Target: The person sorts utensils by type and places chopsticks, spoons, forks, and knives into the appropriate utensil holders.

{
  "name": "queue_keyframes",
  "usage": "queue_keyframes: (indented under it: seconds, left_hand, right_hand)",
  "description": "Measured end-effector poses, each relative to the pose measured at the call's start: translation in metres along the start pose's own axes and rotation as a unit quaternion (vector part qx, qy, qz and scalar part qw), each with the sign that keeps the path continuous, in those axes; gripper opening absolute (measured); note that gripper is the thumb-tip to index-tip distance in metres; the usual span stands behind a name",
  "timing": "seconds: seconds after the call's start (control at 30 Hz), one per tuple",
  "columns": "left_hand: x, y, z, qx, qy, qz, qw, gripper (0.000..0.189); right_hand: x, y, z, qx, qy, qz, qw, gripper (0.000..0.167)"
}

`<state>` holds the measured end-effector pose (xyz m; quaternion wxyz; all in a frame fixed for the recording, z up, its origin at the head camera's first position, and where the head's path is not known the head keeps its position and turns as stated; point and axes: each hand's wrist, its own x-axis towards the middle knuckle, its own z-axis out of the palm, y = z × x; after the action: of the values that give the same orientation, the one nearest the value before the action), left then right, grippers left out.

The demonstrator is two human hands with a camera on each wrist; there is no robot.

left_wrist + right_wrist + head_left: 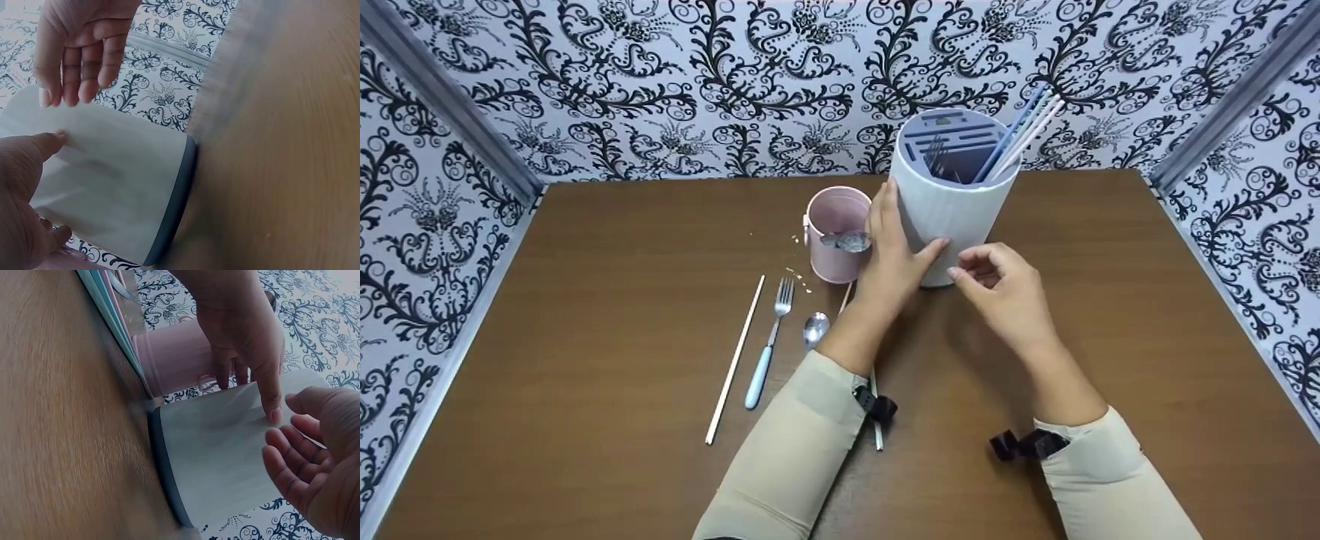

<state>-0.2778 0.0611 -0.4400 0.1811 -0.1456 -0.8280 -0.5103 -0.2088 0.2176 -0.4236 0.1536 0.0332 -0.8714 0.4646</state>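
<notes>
A tall white utensil holder with a slotted grey-blue top stands on the table. Forks and several white and blue chopsticks stick out of its top. My left hand grips the holder's left side, its thumb across the front and its other fingers along the side. Close to the holder's front right, my right hand hovers with loosely curled fingers and nothing in it; the right wrist view shows its palm bare.
A pink cup stands left of the holder, a silvery utensil head at its front. Nearer lie a chopstick, a blue-handled fork and a spoon, partly behind my left arm. Small crumbs lie by the cup.
</notes>
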Motion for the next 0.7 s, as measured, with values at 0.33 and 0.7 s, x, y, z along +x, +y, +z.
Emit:
queue_keyframes:
  seconds: [0.33, 0.7]
  left_hand:
    - [-0.001, 0.004, -0.005, 0.008, 0.001, 0.003, 1.0, 0.096]
    - [-0.01, 0.029, -0.014, 0.046, 0.025, 0.067, 0.9964, 0.086]
  right_hand:
    - [-0.001, 0.002, 0.007, -0.016, -0.046, 0.005, 0.9988, 0.021]
    - [-0.003, 0.004, 0.01, -0.034, -0.058, -0.013, 0.9976, 0.019]
